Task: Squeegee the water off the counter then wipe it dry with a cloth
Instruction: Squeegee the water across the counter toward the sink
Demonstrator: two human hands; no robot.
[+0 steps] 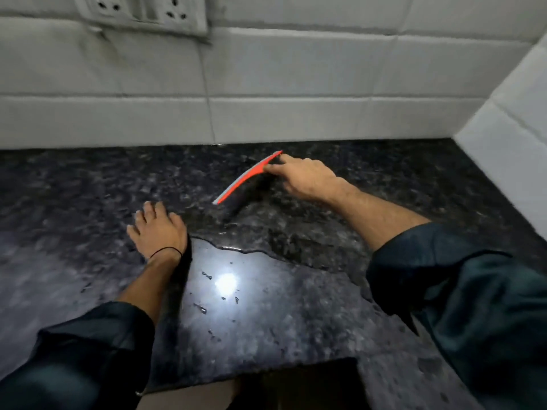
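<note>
1. Red squeegee (247, 179) lies centre frame on the dark counter (74, 187).
2. Right hand (307, 179) touches its upper end. Grip unclear because of blur.
3. Left hand (159, 229) lies flat and relaxed, left of the puddle (251, 291).

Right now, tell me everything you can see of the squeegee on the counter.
The squeegee has an orange-red blade bar with a pale grey strip along its edge and a dark handle, blurred, running toward the viewer. It sits slanted on the dark speckled counter near the tiled wall. The right hand touches its far right end; whether the fingers grip it is unclear.
</note>
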